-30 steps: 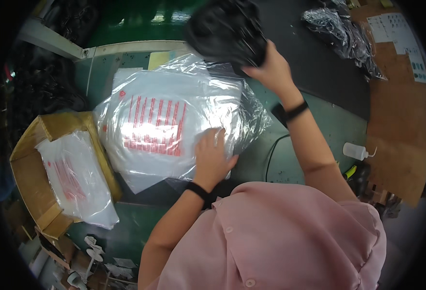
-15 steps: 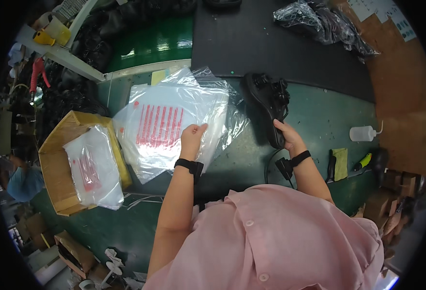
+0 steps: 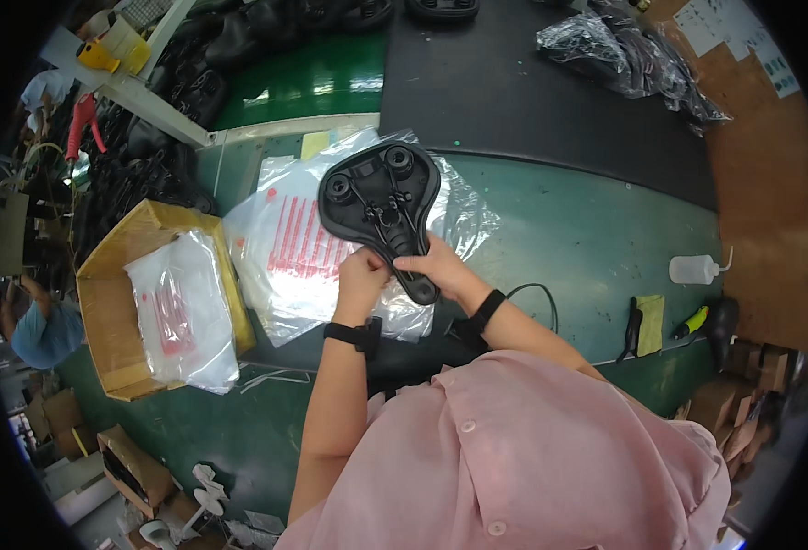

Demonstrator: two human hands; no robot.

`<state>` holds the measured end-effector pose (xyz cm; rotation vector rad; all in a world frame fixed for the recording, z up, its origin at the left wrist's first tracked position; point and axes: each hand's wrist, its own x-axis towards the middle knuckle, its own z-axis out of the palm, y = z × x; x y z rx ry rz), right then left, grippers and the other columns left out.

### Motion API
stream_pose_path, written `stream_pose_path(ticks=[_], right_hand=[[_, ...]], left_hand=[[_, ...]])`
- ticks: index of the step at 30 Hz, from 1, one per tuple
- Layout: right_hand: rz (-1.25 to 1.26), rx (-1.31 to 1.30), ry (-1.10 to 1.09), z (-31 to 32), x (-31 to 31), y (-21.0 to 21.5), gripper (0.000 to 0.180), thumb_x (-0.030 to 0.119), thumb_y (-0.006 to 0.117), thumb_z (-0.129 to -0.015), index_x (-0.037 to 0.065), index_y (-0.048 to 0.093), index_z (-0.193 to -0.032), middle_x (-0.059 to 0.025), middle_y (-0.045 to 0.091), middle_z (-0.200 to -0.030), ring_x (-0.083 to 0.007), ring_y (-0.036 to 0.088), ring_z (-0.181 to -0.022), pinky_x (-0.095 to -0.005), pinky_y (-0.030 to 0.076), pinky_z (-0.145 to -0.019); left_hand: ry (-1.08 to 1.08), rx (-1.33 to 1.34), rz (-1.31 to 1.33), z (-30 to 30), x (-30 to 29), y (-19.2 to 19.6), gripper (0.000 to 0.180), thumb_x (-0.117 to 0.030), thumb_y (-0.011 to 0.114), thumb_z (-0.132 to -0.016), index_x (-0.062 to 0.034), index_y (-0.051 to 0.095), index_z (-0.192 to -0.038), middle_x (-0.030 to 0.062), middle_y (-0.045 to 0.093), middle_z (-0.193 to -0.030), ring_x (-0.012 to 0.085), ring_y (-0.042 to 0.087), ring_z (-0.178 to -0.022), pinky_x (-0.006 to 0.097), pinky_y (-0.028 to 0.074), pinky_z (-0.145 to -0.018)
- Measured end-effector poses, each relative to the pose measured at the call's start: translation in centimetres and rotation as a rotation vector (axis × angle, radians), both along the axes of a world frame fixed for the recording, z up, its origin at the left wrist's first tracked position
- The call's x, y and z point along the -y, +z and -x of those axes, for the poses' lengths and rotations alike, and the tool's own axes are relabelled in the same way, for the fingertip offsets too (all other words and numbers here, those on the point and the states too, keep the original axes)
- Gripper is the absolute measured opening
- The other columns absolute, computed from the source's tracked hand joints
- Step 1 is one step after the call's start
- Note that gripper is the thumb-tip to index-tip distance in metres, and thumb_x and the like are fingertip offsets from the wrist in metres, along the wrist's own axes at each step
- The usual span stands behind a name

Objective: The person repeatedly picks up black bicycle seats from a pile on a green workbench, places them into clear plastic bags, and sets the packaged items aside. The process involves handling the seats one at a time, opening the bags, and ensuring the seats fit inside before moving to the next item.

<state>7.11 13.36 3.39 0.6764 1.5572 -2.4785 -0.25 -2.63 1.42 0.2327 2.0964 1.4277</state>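
A black bicycle saddle [image 3: 365, 213] is held underside up, its rails and two round springs showing and its narrow nose pointing toward me. My right hand [image 3: 436, 268] grips it near the nose, thumb on the underside. Beneath it lies a stack of clear plastic bags [image 3: 280, 286] with red printing. Close by the saddle's nose, my left hand [image 3: 362, 280] is closed in a pinch at the top bag; the bag film between its fingers is mostly hidden. Both wrists wear black straps.
Left of the stack, a cardboard box [image 3: 110, 316] holds more plastic bags [image 3: 179, 316]. Bagged black items [image 3: 597, 55] lie on the black mat [image 3: 514, 101] at the far right. A white squeeze bottle [image 3: 695, 269] and a yellow-green cloth [image 3: 649, 325] sit at the right. A red air gun [image 3: 81, 124] hangs left.
My right hand has brought the saddle leftward from beside the stack to above the bags, turning its underside into view. My left hand stays pinched at the bags.
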Motion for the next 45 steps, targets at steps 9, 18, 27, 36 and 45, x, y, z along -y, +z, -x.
stream_pose_path(ticks=[9, 18, 27, 36, 45], right_hand=[[-0.406, -0.018, -0.244, -0.5, -3.9, -1.4, 0.065, 0.013, 0.081, -0.070, -0.003, 0.048, -0.124, -0.0140, 0.065, -0.108, -0.0216, 0.063, -0.099, -0.0328, 0.049, -0.085], [-1.341, -0.384, 0.474, -1.8, -2.4, 8.8, 0.073, 0.011, 0.078, -0.069, 0.014, 0.043, -0.134, -0.0137, 0.058, -0.111, -0.0324, 0.061, -0.098, -0.0401, 0.053, -0.077], [-0.925, -0.091, 0.408, -0.6, -1.9, 3.4, 0.055, 0.017, 0.079, -0.070, -0.004, 0.054, -0.114, -0.0240, 0.065, -0.093, -0.0385, 0.064, -0.084, -0.0417, 0.050, -0.075], [-0.461, 0.050, -0.169, 1.1, -4.1, 3.3, 0.072, 0.019, 0.073, -0.079, -0.006, 0.039, -0.137, -0.0227, 0.052, -0.129, -0.0278, 0.051, -0.120, -0.0384, 0.039, -0.102], [0.035, -0.428, -0.952, 13.5, -24.9, 6.9, 0.049, 0.034, 0.059, -0.094, 0.004, 0.049, -0.130, -0.0118, 0.060, -0.115, -0.0232, 0.059, -0.106, -0.0381, 0.049, -0.091]], left_hand=[[0.532, 0.516, -0.701, 3.2, 12.9, 5.0, 0.004, -0.009, 0.058, -0.093, -0.0078, 0.058, -0.096, -0.0032, 0.052, -0.074, 0.0055, 0.049, -0.063, 0.020, 0.043, -0.057], [0.589, 0.071, -0.377, 2.8, 6.0, 4.7, 0.025, -0.017, 0.055, -0.096, -0.0017, 0.067, -0.081, -0.0059, 0.050, -0.059, 0.0018, 0.037, -0.045, 0.021, 0.027, -0.041], [-0.399, -0.696, 0.007, -3.3, 3.3, 14.2, 0.033, -0.010, 0.061, -0.087, -0.0092, 0.063, -0.121, 0.0168, 0.068, -0.083, 0.0273, 0.064, -0.059, 0.036, 0.050, -0.056], [-0.786, -0.544, -0.227, -9.7, -6.3, 14.4, 0.058, -0.022, 0.060, -0.091, -0.0181, 0.039, -0.145, 0.0079, 0.064, -0.082, 0.0246, 0.062, -0.071, 0.034, 0.050, -0.059], [-0.333, -0.098, 0.009, 2.7, 1.3, 3.5, 0.050, -0.020, 0.064, -0.089, -0.0145, 0.049, -0.137, 0.0097, 0.067, -0.081, 0.0247, 0.064, -0.073, 0.035, 0.050, -0.069]])
